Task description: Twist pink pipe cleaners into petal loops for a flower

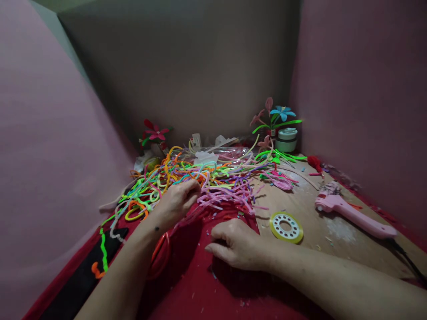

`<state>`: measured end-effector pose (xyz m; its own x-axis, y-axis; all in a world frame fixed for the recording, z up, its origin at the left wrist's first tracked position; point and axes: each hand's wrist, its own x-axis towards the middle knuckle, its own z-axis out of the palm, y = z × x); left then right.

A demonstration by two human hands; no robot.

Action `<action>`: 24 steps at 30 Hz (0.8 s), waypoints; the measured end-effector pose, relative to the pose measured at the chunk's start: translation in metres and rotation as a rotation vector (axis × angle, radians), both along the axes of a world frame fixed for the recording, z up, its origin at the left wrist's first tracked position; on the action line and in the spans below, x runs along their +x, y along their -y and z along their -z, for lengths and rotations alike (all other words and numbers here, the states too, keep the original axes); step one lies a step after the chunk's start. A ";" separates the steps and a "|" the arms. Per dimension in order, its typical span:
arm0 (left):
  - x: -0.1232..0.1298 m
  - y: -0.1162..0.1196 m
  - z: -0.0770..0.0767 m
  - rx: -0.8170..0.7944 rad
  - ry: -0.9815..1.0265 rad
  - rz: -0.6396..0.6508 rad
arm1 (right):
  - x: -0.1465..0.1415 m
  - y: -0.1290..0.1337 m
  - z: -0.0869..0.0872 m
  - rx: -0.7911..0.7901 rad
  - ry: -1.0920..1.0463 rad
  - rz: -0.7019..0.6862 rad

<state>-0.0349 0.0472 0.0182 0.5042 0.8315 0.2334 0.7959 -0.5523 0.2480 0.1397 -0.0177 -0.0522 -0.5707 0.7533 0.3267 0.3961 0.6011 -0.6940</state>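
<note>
My left hand is closed, fingers curled down, at the near edge of a heap of many-coloured pipe cleaners. What its fingertips hold, if anything, is hidden. Low over the red cloth, my right hand is also closed, thumb and fingers bent toward each other; I cannot make out anything between them. Partly behind my left wrist lies a red loop, like a scissors handle. To the right of my right hand lies a roll of yellow tape on a white core.
A pink glue gun with a black cord lies on the brown board at right. Behind stand a small pale green pot, a blue pipe-cleaner flower and a pink one. Pink sheets rise on both sides.
</note>
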 end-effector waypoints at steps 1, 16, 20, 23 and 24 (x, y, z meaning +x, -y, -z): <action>-0.001 0.000 -0.002 0.043 0.046 0.009 | 0.000 -0.001 0.000 -0.058 -0.061 0.023; -0.003 0.006 -0.017 0.130 0.676 -0.341 | 0.011 -0.029 -0.007 -0.807 -1.011 0.245; 0.018 0.018 -0.002 0.035 0.503 -0.165 | 0.008 -0.024 -0.011 -0.604 -0.932 0.211; 0.031 0.029 0.009 0.067 0.173 -0.077 | 0.010 -0.027 -0.014 -0.511 -0.973 0.245; 0.033 0.032 0.011 0.074 0.075 -0.062 | 0.011 -0.029 -0.016 -0.489 -1.024 0.250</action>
